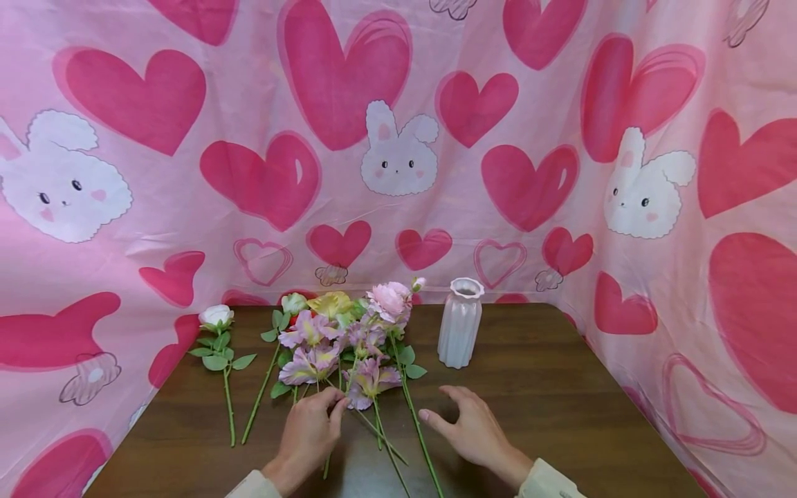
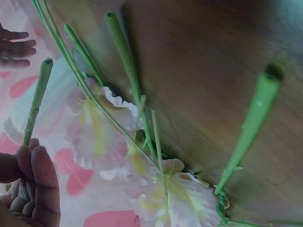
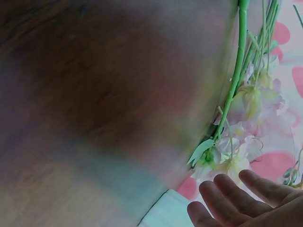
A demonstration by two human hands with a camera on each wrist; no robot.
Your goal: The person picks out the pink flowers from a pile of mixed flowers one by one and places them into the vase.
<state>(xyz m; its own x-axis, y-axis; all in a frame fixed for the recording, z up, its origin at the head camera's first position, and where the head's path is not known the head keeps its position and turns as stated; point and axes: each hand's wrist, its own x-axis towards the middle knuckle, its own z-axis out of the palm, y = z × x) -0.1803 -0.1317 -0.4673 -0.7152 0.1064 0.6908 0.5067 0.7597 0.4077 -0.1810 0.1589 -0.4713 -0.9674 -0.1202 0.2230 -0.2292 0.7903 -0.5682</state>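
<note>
My left hand [image 1: 311, 425] pinches a green flower stem [image 2: 38, 101] between thumb and fingers; its cut end sticks out past them. I cannot tell which bloom this stem carries. Just beyond that hand lie several lilac flowers [image 1: 371, 379] with yellow centres, their thin stems crossing on the table. A pink peony [image 1: 390, 302] lies at the right of the bunch, its long stem running toward me. My right hand [image 1: 476, 429] hovers to the right of that stem, fingers spread and holding nothing. Behind it stands an upright white ribbed vase [image 1: 459, 325].
A white rose [image 1: 216, 317] with green leaves lies alone on the brown wooden table [image 1: 560, 387] at the left. A yellow flower [image 1: 330, 304] and a partly hidden red one lie at the back of the bunch. A pink heart-patterned cloth [image 1: 398, 214] hangs behind the table.
</note>
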